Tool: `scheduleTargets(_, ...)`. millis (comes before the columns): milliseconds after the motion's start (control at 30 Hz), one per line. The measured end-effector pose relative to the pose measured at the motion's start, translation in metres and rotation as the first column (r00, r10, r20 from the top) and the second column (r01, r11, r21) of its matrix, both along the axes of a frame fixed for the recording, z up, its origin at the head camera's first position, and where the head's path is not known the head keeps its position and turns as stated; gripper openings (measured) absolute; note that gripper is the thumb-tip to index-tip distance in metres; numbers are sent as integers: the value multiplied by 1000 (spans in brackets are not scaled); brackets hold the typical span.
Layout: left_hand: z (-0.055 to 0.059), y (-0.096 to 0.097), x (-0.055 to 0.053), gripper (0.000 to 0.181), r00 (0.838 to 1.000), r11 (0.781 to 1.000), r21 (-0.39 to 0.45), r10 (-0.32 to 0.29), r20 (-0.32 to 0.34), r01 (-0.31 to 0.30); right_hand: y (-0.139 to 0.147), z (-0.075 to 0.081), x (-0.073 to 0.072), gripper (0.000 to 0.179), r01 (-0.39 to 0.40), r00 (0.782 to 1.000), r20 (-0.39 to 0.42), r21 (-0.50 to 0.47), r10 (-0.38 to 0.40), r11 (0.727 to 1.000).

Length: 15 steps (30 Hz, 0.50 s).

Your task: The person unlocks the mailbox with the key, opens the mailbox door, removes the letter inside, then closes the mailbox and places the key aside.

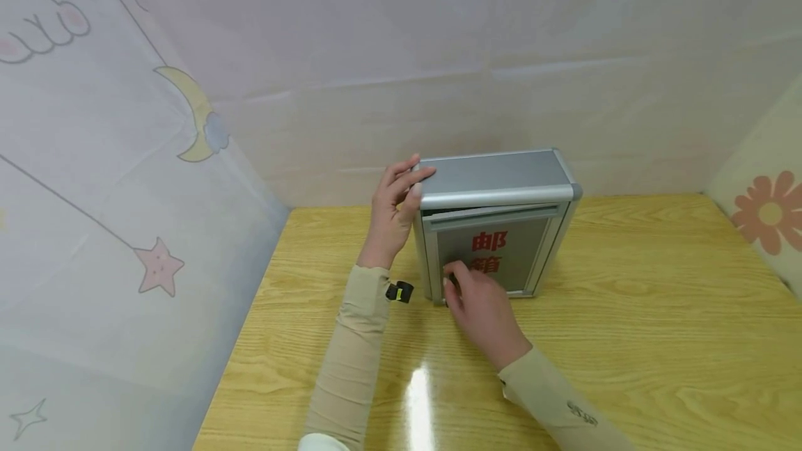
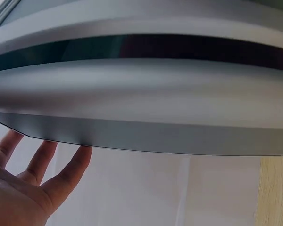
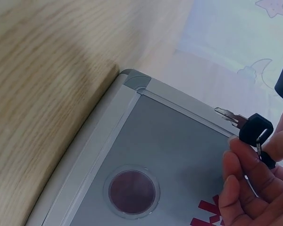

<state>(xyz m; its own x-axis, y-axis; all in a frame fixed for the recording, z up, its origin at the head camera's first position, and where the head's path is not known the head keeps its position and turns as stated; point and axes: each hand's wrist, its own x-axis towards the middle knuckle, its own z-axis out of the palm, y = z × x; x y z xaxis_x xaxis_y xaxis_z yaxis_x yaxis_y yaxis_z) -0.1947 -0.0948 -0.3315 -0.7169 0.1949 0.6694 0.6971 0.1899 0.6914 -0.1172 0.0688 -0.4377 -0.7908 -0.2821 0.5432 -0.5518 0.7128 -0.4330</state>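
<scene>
At one o'clock on the desk [image 1: 651, 339], the mailbox [image 1: 495, 176] has the left hand [image 1: 392, 211] resting, fingers spread, at its eleven o'clock corner; the right hand [image 1: 484, 306] pinches keys [image 3: 249, 129] at seven. A hard tug could tip it.

I see a yellow wood-grain desk [image 1: 639, 346], a pink printed star [image 1: 160, 268] leftward, an orange printed flower [image 1: 771, 214] rightward.
</scene>
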Motion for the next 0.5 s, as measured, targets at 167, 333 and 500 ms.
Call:
scheduleTargets(167, 1, 0, 1, 61, 1000, 1000, 4, 0, -3, 0, 3, -2, 4, 17, -12, 999, -33, 7, 12, 1000)
scheduleTargets(333, 4, 1, 4, 62, 1000, 1000, -3, 1, -3, -1, 6, -5, 7, 18, -20, 998, -65, 23, 22, 1000)
scheduleTargets(500, 4, 1, 5, 60, 1000, 1000, -6, 2, -3, -2, 9, -4, 13, 19, -37, 996, -85, 24, 38, 999)
